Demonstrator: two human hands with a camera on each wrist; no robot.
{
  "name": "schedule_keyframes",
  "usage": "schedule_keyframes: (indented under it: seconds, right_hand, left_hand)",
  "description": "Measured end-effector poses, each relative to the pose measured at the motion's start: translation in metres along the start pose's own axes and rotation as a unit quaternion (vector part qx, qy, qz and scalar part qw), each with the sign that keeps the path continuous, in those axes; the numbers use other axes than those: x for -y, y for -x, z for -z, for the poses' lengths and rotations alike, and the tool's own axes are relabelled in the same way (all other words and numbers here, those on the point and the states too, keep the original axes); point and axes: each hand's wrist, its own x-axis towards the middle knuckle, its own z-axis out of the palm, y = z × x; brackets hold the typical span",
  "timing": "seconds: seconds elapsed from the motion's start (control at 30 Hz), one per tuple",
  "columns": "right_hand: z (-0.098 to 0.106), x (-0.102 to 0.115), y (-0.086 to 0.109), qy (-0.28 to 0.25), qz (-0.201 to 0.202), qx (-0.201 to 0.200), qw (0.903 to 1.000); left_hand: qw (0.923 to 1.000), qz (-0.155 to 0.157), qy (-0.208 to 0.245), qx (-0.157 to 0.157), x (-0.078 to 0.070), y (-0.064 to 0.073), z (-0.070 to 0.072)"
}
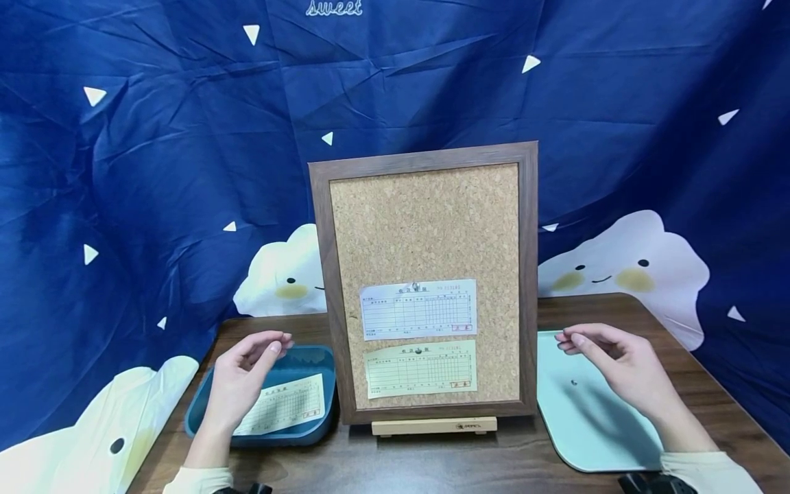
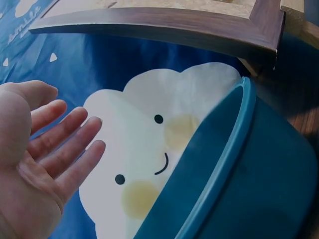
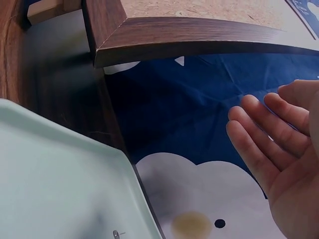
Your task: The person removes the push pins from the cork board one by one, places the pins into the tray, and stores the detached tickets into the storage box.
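My left hand (image 1: 237,377) hovers over a blue plastic bin (image 1: 321,422), its fingers loosely bent and holding nothing. In that bin lies a pale yellow receipt slip (image 1: 290,405), partly hidden by the hand. Above a mint-green tray (image 1: 568,429) hangs my right hand (image 1: 623,367), also with nothing in its fingers. One small metal pushpin (image 1: 574,382) rests on the tray. Between the hands stands a framed cork board (image 1: 426,226). A white receipt slip (image 1: 420,319) is pinned on its lower half, and a greenish-yellow receipt slip (image 1: 426,377) is pinned just below it.
The board leans upright on a light wooden stand (image 1: 434,426) on the dark wooden table (image 1: 345,473). Behind the table hangs a blue cloth (image 1: 426,82) printed with clouds and white triangles. Bin and tray flank the board closely.
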Motion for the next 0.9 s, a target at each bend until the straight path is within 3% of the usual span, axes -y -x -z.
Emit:
schedule_keyframes:
  seconds: [0.9]
  right_hand:
    - [-0.003, 0.005, -0.009, -0.021, 0.008, 0.009, 0.9997]
  left_hand:
    - [0.9995, -0.013, 0.016, 0.023, -0.012, -0.009, -0.014]
